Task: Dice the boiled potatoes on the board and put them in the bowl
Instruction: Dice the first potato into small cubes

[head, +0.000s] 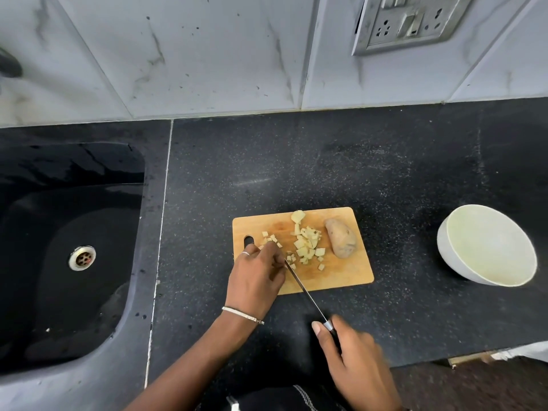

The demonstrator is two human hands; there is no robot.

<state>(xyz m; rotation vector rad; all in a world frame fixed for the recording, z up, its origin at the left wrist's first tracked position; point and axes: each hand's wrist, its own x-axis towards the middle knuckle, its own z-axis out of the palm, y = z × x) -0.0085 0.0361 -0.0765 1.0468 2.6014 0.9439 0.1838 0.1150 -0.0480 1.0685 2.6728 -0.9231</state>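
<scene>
We were mid-dicing: our left hand (258, 274) pinched potato bits (271, 239) on the board (350, 271), and our right hand (353, 360) had its grip closed round the knife (305, 292), blade beside those fingers. One whole potato (341, 242) lay uncut, and the bowl (489, 247) stood empty, well apart. Next, we judged, came finishing cuts, then that potato.

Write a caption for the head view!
Left hand holds potato pieces on the cutting board; right hand cuts with a knife.
</scene>
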